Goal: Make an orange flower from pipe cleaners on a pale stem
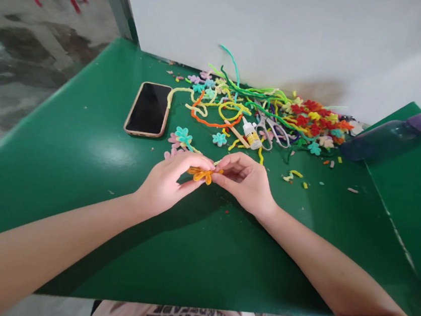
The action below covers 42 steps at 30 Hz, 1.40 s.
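An orange pipe-cleaner flower is pinched between my two hands above the green table. My left hand grips its left side with thumb and fingers. From the right, the thumb and fingertips of my right hand close on its other edge. Part of the flower is hidden behind the fingers. Just beyond my left hand lie a turquoise pipe-cleaner flower and pink ones. Another light-blue flower rests a little farther off.
A phone lies at the left. A small glue bottle and scissors sit among loose pipe cleaners. Red and orange flowers are heaped by the wall, and a purple bottle leans at the right.
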### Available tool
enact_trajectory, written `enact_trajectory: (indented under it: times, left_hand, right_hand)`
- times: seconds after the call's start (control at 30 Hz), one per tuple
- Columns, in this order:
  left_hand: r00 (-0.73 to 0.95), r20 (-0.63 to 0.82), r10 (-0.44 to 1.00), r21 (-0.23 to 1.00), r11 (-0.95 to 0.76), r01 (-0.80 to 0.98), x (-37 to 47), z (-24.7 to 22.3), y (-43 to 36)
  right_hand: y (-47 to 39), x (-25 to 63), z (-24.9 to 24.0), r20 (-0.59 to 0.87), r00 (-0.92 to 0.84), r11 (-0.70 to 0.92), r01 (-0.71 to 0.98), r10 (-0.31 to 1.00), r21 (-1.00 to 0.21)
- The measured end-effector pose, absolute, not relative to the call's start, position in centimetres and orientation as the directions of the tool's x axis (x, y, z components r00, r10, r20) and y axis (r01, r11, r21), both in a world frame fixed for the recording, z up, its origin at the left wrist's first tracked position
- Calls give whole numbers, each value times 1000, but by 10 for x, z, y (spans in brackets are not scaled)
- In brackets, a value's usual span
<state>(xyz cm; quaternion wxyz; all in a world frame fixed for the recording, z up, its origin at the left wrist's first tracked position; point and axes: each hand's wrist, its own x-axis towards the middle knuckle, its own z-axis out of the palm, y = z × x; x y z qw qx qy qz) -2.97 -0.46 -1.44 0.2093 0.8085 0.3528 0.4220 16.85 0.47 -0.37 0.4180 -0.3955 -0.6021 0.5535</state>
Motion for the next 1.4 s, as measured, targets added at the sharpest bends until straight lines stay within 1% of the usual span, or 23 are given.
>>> enact_trajectory:
  times: [0.17, 0.3, 0.37, 0.5, 0.57, 0.6, 0.67, 0.73, 0.83, 0.93, 1.07, 1.2, 1.23, 1.3, 1.4]
  left_hand:
    - [378, 561, 737, 601, -676, 425, -31, -14, -4]
    - [384, 574, 723, 578, -690, 436, -30, -13, -4]
    - [383, 612, 692, 555, -721, 415, -29, -13, -3]
    - [405, 703, 584, 450, -807, 382, -28, -14, -3]
    - [399, 701, 591, 435, -797, 418, -28, -13, -4]
    - [385, 688, 615, 446, -777, 444, -27, -13, -5]
    - [350, 626, 697, 512, -706, 490, -27, -12, -7]
    - [304, 521, 797, 642, -601, 477, -27, -10, -9]
    - [235, 342, 910, 854, -405, 327, -26, -10, -9]
    - [211, 184, 960, 958, -224, 182, -26, -12, -6]
    - [204, 1, 979, 998, -15, 65, -25, -13, -1]
    - [236, -151, 960, 975, 183, -123, -22, -9, 2]
    - [262, -173, 949, 960, 222, -170, -22, -7, 2]
    - [320, -208, 924, 921, 295, -255, -22, -4, 2]
    - [381, -250, 890, 854, 388, -346, -23, -4, 4]
  right_hand:
    - [5, 168, -2, 41, -332, 33, -29, 942, -999]
    - [6, 167, -1, -39, -316, -57, -49, 948, -997]
    - [6, 166, -1, -68, -320, -93, -64, 945, -994]
    - [7, 166, 0, -92, -331, -120, -65, 939, -991]
    - [8, 166, 0, -104, -343, -134, -65, 934, -989]
    - [8, 166, -1, -108, -349, -141, -69, 931, -988]
    - [8, 166, -1, -108, -359, -146, -80, 927, -986]
    - [9, 167, -1, -100, -367, -139, -81, 925, -987]
    - [10, 167, -2, -85, -373, -116, -63, 924, -991]
    - [12, 168, -2, -67, -369, -84, -28, 927, -996]
    - [13, 168, 0, -35, -391, -35, 7, 920, -999]
    - [11, 169, -1, 32, -387, 53, 42, 922, -998]
    - [10, 169, -2, 76, -378, 98, 39, 923, -994]
    - [7, 168, -3, 208, -355, 235, 36, 911, -971]
    - [3, 167, -6, 400, -315, 438, 61, 861, -897]
